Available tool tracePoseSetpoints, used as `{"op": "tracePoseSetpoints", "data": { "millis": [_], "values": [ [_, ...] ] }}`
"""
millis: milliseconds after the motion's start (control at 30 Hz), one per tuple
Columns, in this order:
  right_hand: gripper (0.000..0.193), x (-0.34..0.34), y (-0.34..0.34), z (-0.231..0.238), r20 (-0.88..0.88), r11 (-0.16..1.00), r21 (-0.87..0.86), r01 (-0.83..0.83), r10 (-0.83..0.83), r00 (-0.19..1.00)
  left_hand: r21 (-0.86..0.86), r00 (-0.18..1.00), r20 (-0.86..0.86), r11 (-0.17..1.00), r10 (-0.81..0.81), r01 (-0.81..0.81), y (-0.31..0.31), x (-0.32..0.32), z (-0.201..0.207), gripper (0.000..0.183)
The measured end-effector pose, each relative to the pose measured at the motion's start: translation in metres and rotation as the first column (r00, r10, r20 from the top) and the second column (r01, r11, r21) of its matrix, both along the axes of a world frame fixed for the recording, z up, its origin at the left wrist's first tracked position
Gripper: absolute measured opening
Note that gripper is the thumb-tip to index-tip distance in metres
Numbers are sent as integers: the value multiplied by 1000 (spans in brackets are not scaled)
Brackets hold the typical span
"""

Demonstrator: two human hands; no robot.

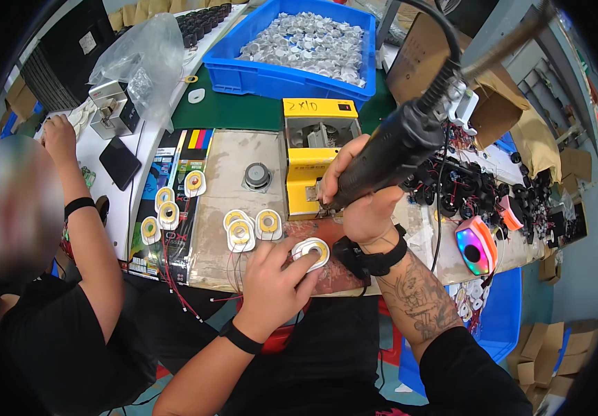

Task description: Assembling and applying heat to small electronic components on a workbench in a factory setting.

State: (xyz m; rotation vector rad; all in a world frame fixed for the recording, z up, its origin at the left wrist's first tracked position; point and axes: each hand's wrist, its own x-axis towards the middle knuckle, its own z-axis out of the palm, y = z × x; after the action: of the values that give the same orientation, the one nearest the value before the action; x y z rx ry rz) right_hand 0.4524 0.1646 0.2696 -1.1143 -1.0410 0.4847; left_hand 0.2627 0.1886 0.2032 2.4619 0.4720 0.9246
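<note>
My right hand [362, 194] grips a black electric screwdriver [399, 142], held slanting with its tip down beside the yellow screw feeder box [316, 163]. My left hand [271, 281] rests on the bench edge, fingers pressing a white oval part with a yellow ring [313, 253]. Three more white and yellow parts [250, 227] lie just left of it on the brown mat [226, 187]. A grey round part [257, 177] sits farther back on the mat.
A blue bin of silvery discs [306, 45] stands at the back. Black wired parts [465, 187] and a glowing rainbow fan [478, 244] lie to the right. At left a co-worker's arm [84, 215] reaches to the bench; several white-yellow parts [167, 208] lie nearby.
</note>
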Motion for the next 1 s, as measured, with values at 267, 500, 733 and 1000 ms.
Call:
{"op": "tracePoseSetpoints", "data": {
  "millis": [267,500,733,1000],
  "values": [
    [106,1,-4,-6,-145,999,-31,24,-28,989,-47,1000,15,999,17,-16,0,2,-4,30],
    [109,-21,-26,-1,-191,999,-48,-22,13,982,-51,999,8,998,40,-40,0,2,-6,30],
    [110,-30,-34,-5,-197,996,-85,8,-25,980,-58,998,12,997,57,-56,-2,1,-6,29],
    [105,-35,-32,-13,-170,993,-89,80,-94,981,-66,998,7,996,68,-67,-3,2,-5,29]
  ]
}}
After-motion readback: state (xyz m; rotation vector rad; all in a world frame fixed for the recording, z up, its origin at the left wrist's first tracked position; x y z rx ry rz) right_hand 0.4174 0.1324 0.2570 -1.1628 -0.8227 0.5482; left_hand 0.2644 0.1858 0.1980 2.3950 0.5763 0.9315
